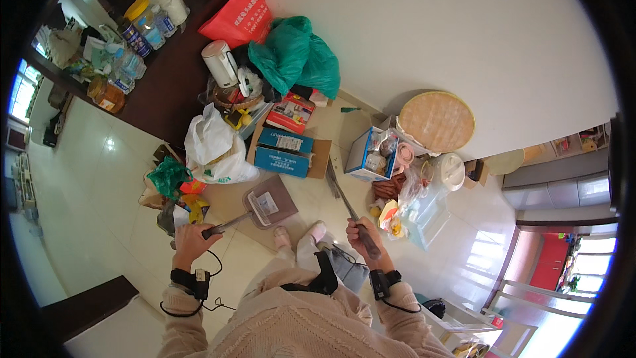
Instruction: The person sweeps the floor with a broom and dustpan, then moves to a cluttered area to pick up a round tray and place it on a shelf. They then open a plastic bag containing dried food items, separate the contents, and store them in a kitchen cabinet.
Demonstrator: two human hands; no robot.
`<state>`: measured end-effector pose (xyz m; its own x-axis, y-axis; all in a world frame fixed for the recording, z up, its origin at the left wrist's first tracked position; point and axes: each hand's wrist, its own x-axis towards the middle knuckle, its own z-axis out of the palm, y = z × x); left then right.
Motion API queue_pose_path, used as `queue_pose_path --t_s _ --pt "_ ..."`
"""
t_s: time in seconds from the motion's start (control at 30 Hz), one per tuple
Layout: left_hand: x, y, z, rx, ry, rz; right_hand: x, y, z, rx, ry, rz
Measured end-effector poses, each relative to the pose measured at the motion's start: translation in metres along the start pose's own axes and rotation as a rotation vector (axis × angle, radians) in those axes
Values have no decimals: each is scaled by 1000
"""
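Note:
My left hand is closed around the handle of a long-handled dustpan. The brownish pan lies on the tiles left of my feet, with a comb-like strip and a label at its handle end. A broom is in my right hand, gripped near the top of its dark handle. Its bristles reach the floor between a blue cardboard box and a white-and-blue carton. Small dark bits beside the bristles are too small to identify.
A white plastic bag, a green bag and a white electric kettle crowd the left. Large green bags rest by the wall. Rightward are a round woven tray, a lidded white container and a translucent bin.

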<state>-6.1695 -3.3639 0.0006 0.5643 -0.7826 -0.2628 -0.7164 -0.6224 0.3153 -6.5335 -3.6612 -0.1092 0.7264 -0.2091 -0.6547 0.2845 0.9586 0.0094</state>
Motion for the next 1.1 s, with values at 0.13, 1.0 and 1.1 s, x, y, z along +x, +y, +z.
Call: queue_pose_path --t_s 0.13,1.0,1.1 --pt "-15 -21 -1 -75 0 -92 5 14 0 -31 115 5" --pt "-37 -91 35 98 -27 -142 -12 -16 21 -285 132 -31" --pt "-3 -49 49 -143 148 36 -1 -38 31 -429 158 -79"
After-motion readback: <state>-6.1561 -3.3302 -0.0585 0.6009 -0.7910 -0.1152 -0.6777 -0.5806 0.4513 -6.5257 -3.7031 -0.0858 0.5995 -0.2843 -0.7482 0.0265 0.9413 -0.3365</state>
